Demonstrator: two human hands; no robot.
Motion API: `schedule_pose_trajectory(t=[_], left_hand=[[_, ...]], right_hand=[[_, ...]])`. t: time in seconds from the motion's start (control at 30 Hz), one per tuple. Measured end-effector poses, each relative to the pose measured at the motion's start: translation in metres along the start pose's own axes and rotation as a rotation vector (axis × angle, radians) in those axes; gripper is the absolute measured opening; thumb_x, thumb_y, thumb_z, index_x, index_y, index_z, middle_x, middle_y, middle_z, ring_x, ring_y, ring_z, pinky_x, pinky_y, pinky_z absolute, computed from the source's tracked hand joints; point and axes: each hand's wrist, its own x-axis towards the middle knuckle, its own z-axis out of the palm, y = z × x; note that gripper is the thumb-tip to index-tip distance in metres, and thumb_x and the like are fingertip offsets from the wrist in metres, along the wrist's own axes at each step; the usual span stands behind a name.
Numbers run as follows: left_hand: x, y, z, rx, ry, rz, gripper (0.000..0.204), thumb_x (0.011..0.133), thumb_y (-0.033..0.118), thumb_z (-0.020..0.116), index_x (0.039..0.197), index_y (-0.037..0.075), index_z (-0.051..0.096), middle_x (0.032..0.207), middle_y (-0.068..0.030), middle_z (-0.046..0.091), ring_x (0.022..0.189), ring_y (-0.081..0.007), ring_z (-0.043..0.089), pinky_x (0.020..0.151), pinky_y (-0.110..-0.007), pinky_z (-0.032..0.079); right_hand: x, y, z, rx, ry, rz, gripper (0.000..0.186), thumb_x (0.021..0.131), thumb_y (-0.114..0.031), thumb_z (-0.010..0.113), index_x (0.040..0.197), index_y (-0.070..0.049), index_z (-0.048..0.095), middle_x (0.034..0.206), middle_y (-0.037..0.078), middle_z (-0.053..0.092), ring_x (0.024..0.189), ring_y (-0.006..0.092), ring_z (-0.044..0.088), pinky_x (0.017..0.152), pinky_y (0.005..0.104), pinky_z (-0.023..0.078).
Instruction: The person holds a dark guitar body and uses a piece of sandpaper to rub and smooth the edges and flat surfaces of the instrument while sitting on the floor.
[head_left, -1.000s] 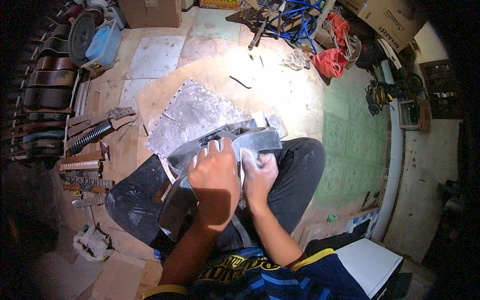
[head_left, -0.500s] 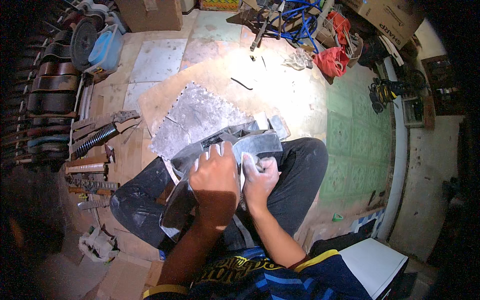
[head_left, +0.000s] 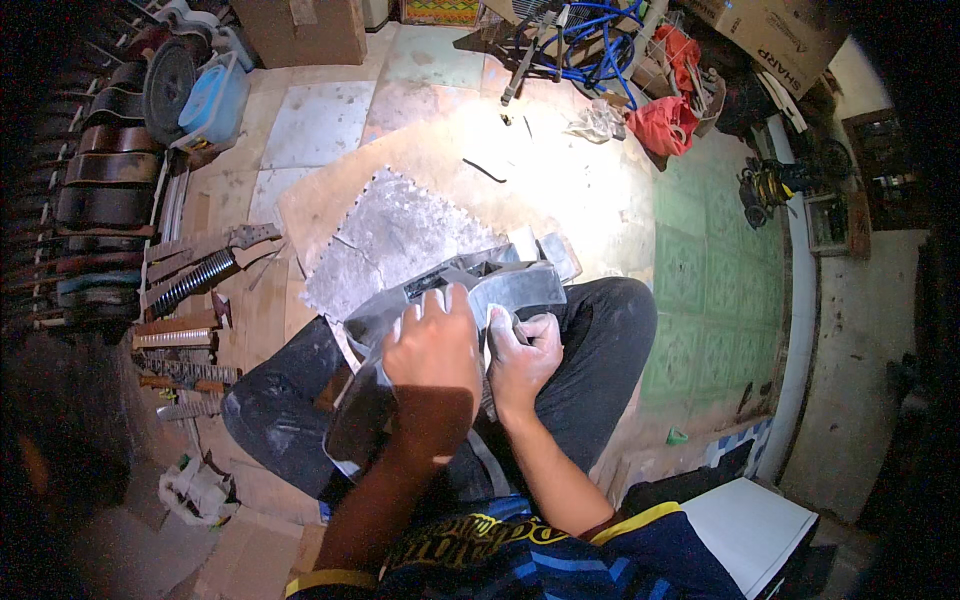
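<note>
A dusty dark-grey guitar body (head_left: 515, 286) with cut-out hollows lies tilted across my lap, between my crossed legs. My left hand (head_left: 432, 345) is closed over its upper edge, fingertips hooked at a hollow. Close beside it, my right hand (head_left: 525, 345) is curled, whitened with dust, thumb and fingers pressed together against the body. A thin pale sheet (head_left: 488, 350) shows at the right hand's inner edge; most of it is hidden by the fingers. Below the left wrist, the lower part of the body is in shadow.
A grey zigzag-edged sheet (head_left: 385, 240) lies on brown board ahead. Small blocks (head_left: 558, 255) sit beyond the guitar body. Guitar necks (head_left: 200, 270) lie at left, near stacked guitar bodies (head_left: 105, 190) and a blue tub (head_left: 212, 100). Blue hose (head_left: 600, 55) and a red cloth (head_left: 665, 125) are far right.
Both hands have shifted very slightly, along with the view. The grip on the guitar body looks the same.
</note>
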Motion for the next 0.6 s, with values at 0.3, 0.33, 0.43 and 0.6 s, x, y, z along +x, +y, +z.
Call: schedule_pose_trajectory(t=[0.3, 0.33, 0.43, 0.6], left_hand=[[-0.001, 0.0, 0.002, 0.001, 0.002, -0.019, 0.007, 0.087, 0.015, 0.062, 0.093, 0.013, 0.065, 0.085, -0.0056, 0.066, 0.082, -0.0247, 0.07, 0.069, -0.038, 0.056], [0.001, -0.001, 0.002, 0.001, 0.014, -0.01, 0.007, 0.087, 0.015, 0.062, 0.093, 0.013, 0.065, 0.084, -0.0057, 0.066, 0.082, -0.0248, 0.07, 0.069, -0.038, 0.056], [0.004, -0.001, 0.001, 0.0, 0.005, -0.01, 0.006, 0.087, 0.015, 0.062, 0.092, 0.013, 0.065, 0.084, -0.0057, 0.066, 0.082, -0.0248, 0.07, 0.069, -0.038, 0.055], [0.005, -0.002, -0.001, 0.004, 0.007, 0.0, 0.007, 0.087, 0.015, 0.062, 0.093, 0.013, 0.064, 0.085, -0.006, 0.066, 0.082, -0.0253, 0.07, 0.07, -0.038, 0.055]], right_hand=[[0.011, 0.001, 0.002, -0.058, -0.013, -0.144, 0.041, 0.076, -0.011, 0.088, 0.064, -0.005, 0.049, 0.067, 0.009, 0.05, 0.059, 0.0241, 0.049, 0.057, 0.0381, 0.041], [0.013, 0.001, 0.003, -0.036, 0.003, -0.143, 0.041, 0.076, -0.012, 0.089, 0.064, -0.005, 0.049, 0.067, 0.009, 0.05, 0.059, 0.0243, 0.049, 0.057, 0.0379, 0.04], [0.0, 0.0, -0.002, -0.044, -0.035, -0.144, 0.041, 0.077, -0.012, 0.088, 0.065, -0.005, 0.049, 0.066, 0.01, 0.049, 0.059, 0.0251, 0.049, 0.057, 0.0381, 0.041], [0.017, -0.005, 0.002, -0.093, -0.032, -0.279, 0.039, 0.077, -0.009, 0.087, 0.066, -0.005, 0.049, 0.066, 0.009, 0.048, 0.06, 0.0247, 0.049, 0.058, 0.0385, 0.041]])
